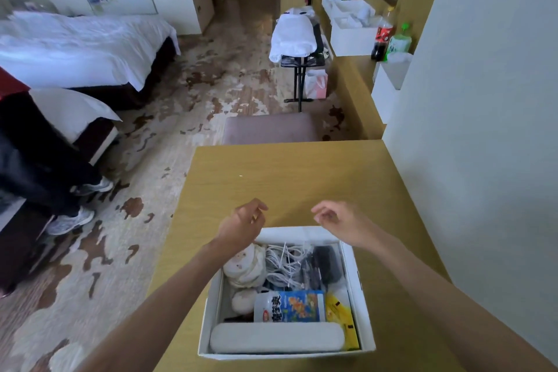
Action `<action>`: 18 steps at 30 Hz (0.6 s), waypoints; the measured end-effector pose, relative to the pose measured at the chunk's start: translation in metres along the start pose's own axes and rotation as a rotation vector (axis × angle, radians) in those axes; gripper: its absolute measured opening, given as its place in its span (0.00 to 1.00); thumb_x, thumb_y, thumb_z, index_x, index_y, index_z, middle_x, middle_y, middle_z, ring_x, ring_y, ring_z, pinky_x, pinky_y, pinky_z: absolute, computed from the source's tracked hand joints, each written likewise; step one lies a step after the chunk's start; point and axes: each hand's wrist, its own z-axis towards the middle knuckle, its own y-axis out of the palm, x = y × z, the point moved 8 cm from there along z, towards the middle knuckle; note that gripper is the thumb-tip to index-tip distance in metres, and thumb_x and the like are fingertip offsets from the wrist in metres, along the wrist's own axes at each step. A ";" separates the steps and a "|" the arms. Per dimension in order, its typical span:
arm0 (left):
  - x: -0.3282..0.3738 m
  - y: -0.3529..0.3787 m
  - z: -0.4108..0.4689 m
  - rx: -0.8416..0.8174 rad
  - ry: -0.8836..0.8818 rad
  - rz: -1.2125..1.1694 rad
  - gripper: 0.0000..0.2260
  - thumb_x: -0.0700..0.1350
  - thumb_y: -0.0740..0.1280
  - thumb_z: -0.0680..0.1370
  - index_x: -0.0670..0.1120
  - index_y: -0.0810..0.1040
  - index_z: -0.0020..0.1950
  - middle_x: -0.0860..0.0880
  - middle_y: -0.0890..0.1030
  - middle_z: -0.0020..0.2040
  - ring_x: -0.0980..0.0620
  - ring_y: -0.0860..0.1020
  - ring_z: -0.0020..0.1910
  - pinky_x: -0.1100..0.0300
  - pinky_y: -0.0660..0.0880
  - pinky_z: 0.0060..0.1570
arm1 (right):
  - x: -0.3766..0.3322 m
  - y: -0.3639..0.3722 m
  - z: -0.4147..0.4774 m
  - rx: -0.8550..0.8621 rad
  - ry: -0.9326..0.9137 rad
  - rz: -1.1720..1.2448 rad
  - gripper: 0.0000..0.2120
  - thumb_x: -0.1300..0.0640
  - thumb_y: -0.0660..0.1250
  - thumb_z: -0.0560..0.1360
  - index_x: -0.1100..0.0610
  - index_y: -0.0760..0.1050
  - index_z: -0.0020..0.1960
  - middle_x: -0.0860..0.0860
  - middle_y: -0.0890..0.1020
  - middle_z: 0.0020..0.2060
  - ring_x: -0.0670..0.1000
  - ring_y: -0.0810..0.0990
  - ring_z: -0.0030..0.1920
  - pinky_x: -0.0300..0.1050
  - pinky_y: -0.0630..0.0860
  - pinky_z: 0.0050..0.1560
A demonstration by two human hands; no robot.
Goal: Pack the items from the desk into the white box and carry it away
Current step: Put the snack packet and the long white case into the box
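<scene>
The white box (362, 296) sits on the near part of the wooden desk (287, 172). Inside lie a grey oblong case (276, 338), a blue and white snack bottle (290, 306), a yellow packet (341, 311), coiled white cables (285, 263), a dark pouch (327, 263) and cream soft items (244, 266). My left hand (244, 220) hovers over the box's far left corner, fingers loosely curled, holding nothing. My right hand (338, 219) hangs just past the far rim, fingers loosely bent and empty.
A padded stool (268, 128) stands beyond the desk. A wall (483, 100) runs along the right. A bed (75, 45) and a seated person's legs (60, 184) are at left. A luggage rack (297, 39) and a counter with bottles (389, 33) lie farther back.
</scene>
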 end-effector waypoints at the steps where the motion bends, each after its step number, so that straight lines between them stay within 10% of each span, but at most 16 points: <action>1: -0.003 0.001 0.006 -0.002 -0.005 0.004 0.09 0.42 0.61 0.78 0.47 0.76 0.56 0.51 0.79 0.42 0.47 0.79 0.41 0.49 0.78 0.41 | 0.004 0.000 0.009 -0.007 0.012 -0.010 0.11 0.55 0.64 0.79 0.51 0.77 0.61 0.44 0.81 0.52 0.35 0.76 0.47 0.30 0.76 0.46; 7: -0.039 0.022 0.053 -0.215 -0.032 0.031 0.09 0.43 0.62 0.78 0.47 0.76 0.56 0.48 0.80 0.48 0.52 0.77 0.40 0.59 0.74 0.40 | 0.032 0.031 0.067 -0.170 0.103 -0.085 0.12 0.61 0.65 0.78 0.57 0.76 0.61 0.50 0.82 0.54 0.44 0.79 0.49 0.31 0.76 0.45; 12: -0.078 0.061 0.093 -0.558 -0.019 0.149 0.11 0.47 0.64 0.79 0.48 0.76 0.60 0.47 0.80 0.55 0.53 0.75 0.47 0.61 0.69 0.47 | 0.070 0.068 0.103 -0.332 0.259 -0.096 0.14 0.67 0.62 0.78 0.56 0.75 0.61 0.51 0.82 0.52 0.51 0.81 0.51 0.51 0.78 0.56; 18: -0.110 0.088 0.122 -0.681 -0.010 0.142 0.12 0.48 0.66 0.78 0.48 0.76 0.60 0.48 0.80 0.55 0.50 0.77 0.51 0.57 0.72 0.50 | 0.104 0.113 0.119 -0.546 0.338 -0.209 0.15 0.57 0.74 0.72 0.53 0.77 0.58 0.48 0.81 0.49 0.48 0.80 0.49 0.39 0.75 0.48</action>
